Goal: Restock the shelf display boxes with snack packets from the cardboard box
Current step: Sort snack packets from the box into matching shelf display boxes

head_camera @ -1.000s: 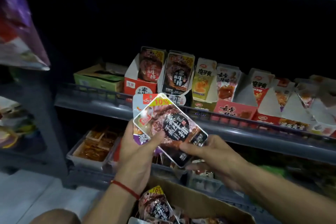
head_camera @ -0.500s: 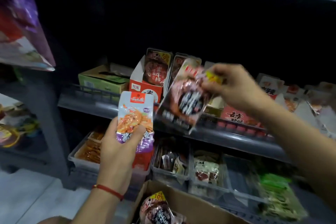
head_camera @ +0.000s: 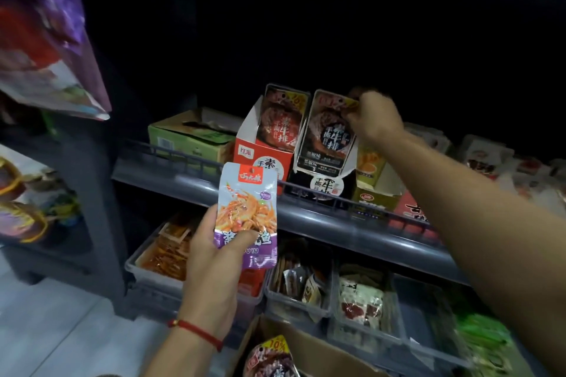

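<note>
My right hand (head_camera: 372,115) pinches the top corner of a dark steak snack packet (head_camera: 329,131) that stands upright in the black display box (head_camera: 321,185) on the middle shelf. Left of it, a red display box (head_camera: 260,159) holds a similar red packet. My left hand (head_camera: 214,272) is shut on a purple-and-white fish snack packet (head_camera: 248,208), held upright in front of the shelf edge. The cardboard box (head_camera: 309,346) sits at the bottom with a steak packet (head_camera: 269,360) inside.
A green carton (head_camera: 186,138) stands left of the red box. Yellow and red display boxes (head_camera: 376,193) continue to the right. Clear bins (head_camera: 297,281) of snacks fill the lower shelf behind a grey rail (head_camera: 337,223). Hanging bags (head_camera: 46,30) crowd the upper left.
My right hand has carried the dark steak packet up from in front of the shelf and stood it in the black display box. My left hand keeps the purple packet, raised slightly.
</note>
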